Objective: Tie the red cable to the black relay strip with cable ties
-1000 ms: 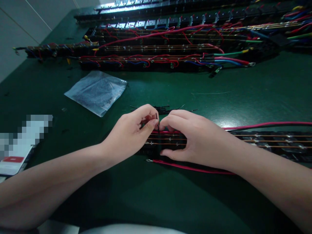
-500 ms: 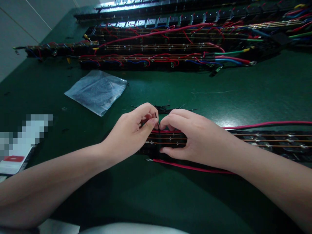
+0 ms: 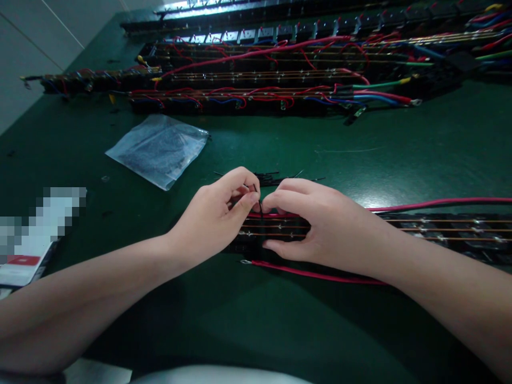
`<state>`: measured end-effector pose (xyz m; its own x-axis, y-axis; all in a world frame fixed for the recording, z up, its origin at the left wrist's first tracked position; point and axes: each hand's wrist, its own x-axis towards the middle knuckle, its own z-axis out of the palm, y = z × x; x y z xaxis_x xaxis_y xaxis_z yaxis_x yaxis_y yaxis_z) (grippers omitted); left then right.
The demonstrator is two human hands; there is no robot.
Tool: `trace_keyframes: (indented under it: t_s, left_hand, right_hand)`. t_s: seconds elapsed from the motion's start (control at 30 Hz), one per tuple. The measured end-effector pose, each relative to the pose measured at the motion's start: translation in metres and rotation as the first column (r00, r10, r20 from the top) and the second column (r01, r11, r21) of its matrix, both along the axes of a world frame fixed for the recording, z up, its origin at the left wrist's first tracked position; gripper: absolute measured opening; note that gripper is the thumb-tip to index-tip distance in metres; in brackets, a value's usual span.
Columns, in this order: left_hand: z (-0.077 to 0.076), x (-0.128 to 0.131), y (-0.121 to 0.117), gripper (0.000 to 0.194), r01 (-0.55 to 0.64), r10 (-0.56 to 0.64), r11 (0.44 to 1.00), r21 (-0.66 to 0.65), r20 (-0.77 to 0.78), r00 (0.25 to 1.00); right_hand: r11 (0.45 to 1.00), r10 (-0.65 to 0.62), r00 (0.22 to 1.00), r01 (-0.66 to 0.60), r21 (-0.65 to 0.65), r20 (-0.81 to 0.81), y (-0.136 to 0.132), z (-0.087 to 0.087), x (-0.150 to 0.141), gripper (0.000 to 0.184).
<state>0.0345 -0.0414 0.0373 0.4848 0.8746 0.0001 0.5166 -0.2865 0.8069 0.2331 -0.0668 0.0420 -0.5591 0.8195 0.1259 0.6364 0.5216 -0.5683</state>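
Note:
Between the thumb and forefinger of my left hand [image 3: 224,213] is pinched a thin black cable tie [image 3: 261,207]. It stands up from a long black strip [image 3: 436,229] with copper-coloured rods along its top. My right hand [image 3: 320,218] straddles this strip, thumb at the near side and curled fingers at the far side, close to the tie. A red cable [image 3: 440,202] runs along the strip's far side. Another red cable [image 3: 312,274] with a metal lug lies on the near side. Behind my hands is a loose pile of black cable ties [image 3: 270,178].
A clear plastic bag [image 3: 160,152] with dark contents lies at left. Several wired black strips [image 3: 240,98] with red, blue and green wires stretch across the back of the green table [image 3: 240,325]. A partly pixelated flat white and red item [image 3: 24,266] is at the left edge.
Hardly anything differs. My right hand has shifted very slightly to the right, while my left hand keeps its pinch on the cable tie.

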Motion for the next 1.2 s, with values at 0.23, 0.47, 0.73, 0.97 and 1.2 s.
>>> trace_keyframes:
  t_s: [0.23, 0.47, 0.73, 0.97, 1.2]
  left_hand:
    - [0.000, 0.002, 0.000, 0.005, -0.005, 0.004, 1.000, 0.005, 0.045, 0.999]
    - [-0.001, -0.002, -0.001, 0.031, -0.011, 0.010, 1.000, 0.002, 0.128, 0.992]
    - [0.009, -0.001, -0.019, 0.011, 0.297, -0.111, 0.787, 0.541, -0.349, 0.931]
    - [0.031, -0.017, -0.028, 0.025, 0.410, -0.175, 0.848, 0.335, -0.553, 0.814]
    - [0.039, -0.030, -0.024, 0.020, 0.466, -0.188, 0.824, 0.323, -0.620, 0.762]
  right_hand:
    - [1.000, 0.000, 1.000, 0.000, -0.010, 0.021, 0.000, -0.001, -0.001, 0.027]
    - [0.999, -0.007, 1.000, 0.008, -0.045, 0.025, 0.000, -0.001, 0.000, 0.025]
    - [0.999, 0.015, 1.000, -0.014, -0.037, 0.024, 0.001, -0.001, 0.000, 0.021]
    - [0.998, 0.008, 0.999, -0.005, -0.060, 0.047, -0.001, 0.002, -0.001, 0.025]
    - [0.998, 0.012, 0.998, -0.008, -0.062, 0.059, -0.002, 0.005, 0.000, 0.025]
